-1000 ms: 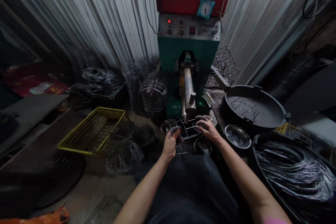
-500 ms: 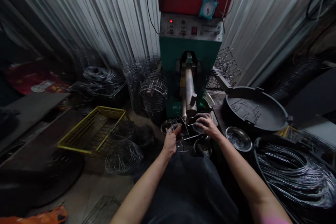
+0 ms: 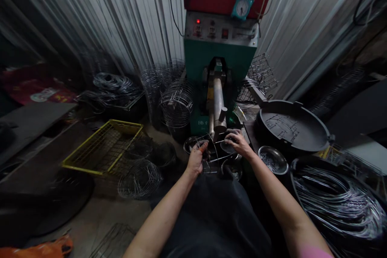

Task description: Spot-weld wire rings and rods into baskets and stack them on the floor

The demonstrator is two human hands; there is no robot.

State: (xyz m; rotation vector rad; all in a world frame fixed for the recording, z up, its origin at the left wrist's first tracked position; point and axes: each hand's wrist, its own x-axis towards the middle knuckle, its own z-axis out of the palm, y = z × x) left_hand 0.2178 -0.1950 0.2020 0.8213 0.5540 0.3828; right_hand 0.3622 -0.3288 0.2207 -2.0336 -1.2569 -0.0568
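Observation:
My left hand (image 3: 197, 157) is closed on the left side of a bent wire frame (image 3: 216, 155), thumb on top. A curved wire and several straight wires of the frame run to the right, under the electrode tip of a green welding machine (image 3: 196, 64). My right hand (image 3: 237, 142) is at the right end of the frame, fingers curled and pinched around a wire there. The machine's thick metal arm (image 3: 218, 100) reaches down between my hands. Whether its tip touches the wire is too dark to tell.
To the right are a black pan (image 3: 294, 125) holding wire pieces, a metal bowl (image 3: 273, 160) of short wires and a tub of wire rings (image 3: 338, 197). Left lie a yellow wire basket (image 3: 102, 145) and round wire baskets (image 3: 140, 179). Stacked wire rings (image 3: 177, 102) stand beside the machine.
The view has shifted slightly. My hands and the wire frame stay in nearly the same place under the machine's tip, with both hands keeping their grip.

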